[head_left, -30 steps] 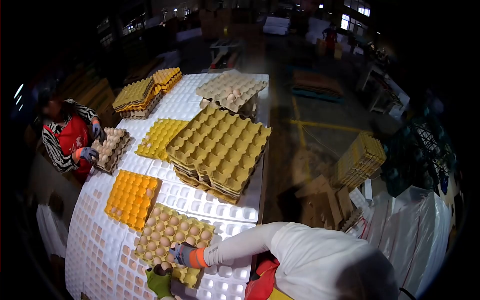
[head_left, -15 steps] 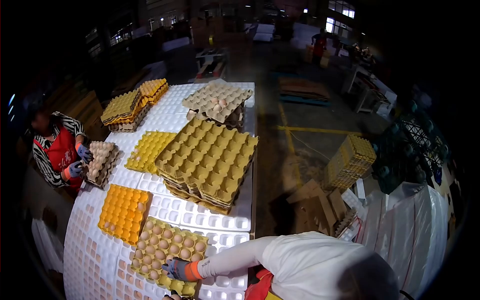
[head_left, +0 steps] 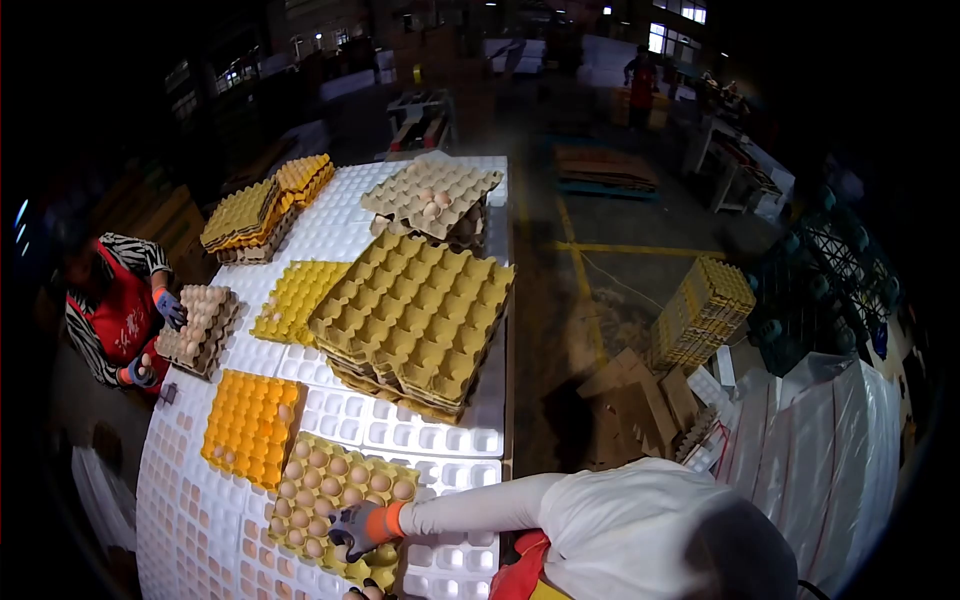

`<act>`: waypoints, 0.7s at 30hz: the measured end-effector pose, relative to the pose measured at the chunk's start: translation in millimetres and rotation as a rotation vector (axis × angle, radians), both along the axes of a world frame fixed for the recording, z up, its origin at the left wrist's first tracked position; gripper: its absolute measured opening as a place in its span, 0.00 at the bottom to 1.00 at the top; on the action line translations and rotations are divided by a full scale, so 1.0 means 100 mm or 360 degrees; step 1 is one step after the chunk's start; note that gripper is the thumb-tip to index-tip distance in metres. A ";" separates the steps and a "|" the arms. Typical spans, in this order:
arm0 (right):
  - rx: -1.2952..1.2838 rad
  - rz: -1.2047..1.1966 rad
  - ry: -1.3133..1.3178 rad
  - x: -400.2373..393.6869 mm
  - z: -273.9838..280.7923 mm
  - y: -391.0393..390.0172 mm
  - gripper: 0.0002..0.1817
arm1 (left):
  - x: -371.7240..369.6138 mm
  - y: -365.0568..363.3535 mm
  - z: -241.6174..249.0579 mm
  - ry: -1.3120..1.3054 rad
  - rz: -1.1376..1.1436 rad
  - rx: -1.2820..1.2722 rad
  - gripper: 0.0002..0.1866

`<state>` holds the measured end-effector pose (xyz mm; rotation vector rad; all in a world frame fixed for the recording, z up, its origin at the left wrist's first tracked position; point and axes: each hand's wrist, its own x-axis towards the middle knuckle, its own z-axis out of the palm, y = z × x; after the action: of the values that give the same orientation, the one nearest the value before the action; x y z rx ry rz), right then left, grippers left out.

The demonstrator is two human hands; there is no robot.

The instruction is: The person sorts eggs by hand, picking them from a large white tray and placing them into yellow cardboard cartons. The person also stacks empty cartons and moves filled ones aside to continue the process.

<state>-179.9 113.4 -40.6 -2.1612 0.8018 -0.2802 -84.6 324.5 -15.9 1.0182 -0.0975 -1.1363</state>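
My right hand [head_left: 360, 528], in a grey glove with an orange cuff, reaches palm down over a yellow-green egg tray [head_left: 372, 570]. Its fingers curl down to the cells near the tray's right side; anything under them is hidden. Brown eggs [head_left: 330, 486] fill much of this tray, while several cells near my hand hold none. At the bottom edge, dark gloved fingertips of my left hand [head_left: 384, 592] show, closed around eggs [head_left: 372, 591]; the rest of it is cut off. An orange tray [head_left: 250, 428] with a few eggs lies just beyond.
White foam trays [head_left: 432, 436] cover the table. A tall stack of yellow-green trays [head_left: 415, 320] and a grey tray [head_left: 430, 195] with several eggs stand farther back. At left, a co-worker [head_left: 125, 310] handles a full egg tray [head_left: 205, 325]. Tray stacks [head_left: 705, 310] and cardboard [head_left: 625, 405] are on the floor right.
My right hand's fingers now point more downward over the tray. More of my left fingertips and eggs show at the bottom. The co-worker's near hand has moved off their tray, holding eggs.
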 end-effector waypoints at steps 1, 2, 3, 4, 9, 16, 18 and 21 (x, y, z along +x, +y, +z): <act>0.0261 -0.0095 -0.0124 -0.07 0.09 0.04 0.24 | 0.00 0.04 0.05 0.0040 0.0042 -0.0042 0.20; 0.0274 -0.0200 -0.0456 -0.06 -0.24 0.09 0.25 | 0.12 0.07 -0.08 -0.0002 -0.0033 0.0028 0.18; 0.0538 -0.0179 -0.0610 -0.12 -0.25 0.15 0.25 | 0.23 0.09 -0.21 -0.0044 -0.0111 0.0095 0.17; 0.0800 -0.0156 -0.0762 -0.23 -0.27 0.25 0.25 | 0.38 0.14 -0.45 -0.0177 -0.0164 0.0141 0.16; 0.1559 -0.0208 -0.0809 -0.93 0.00 0.85 0.22 | 0.77 0.25 -1.14 -0.0706 -0.0431 0.0256 0.15; 0.2007 -0.0397 -0.0905 -1.30 -0.32 1.52 0.21 | 0.46 0.18 -1.01 -0.0132 -0.0584 0.0176 0.17; 0.2093 -0.0336 -0.0892 -1.32 -0.40 1.54 0.21 | 0.42 0.16 -0.95 -0.0179 -0.0566 0.0208 0.16; 0.2022 -0.0116 -0.0910 -1.38 -0.29 1.45 0.20 | 0.02 0.14 -0.35 0.0040 -0.0371 0.0206 0.15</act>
<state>-317.9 258.2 -69.4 -0.7940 0.4812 -0.2862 -82.9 338.7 -50.6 1.1275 -0.1261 -1.3812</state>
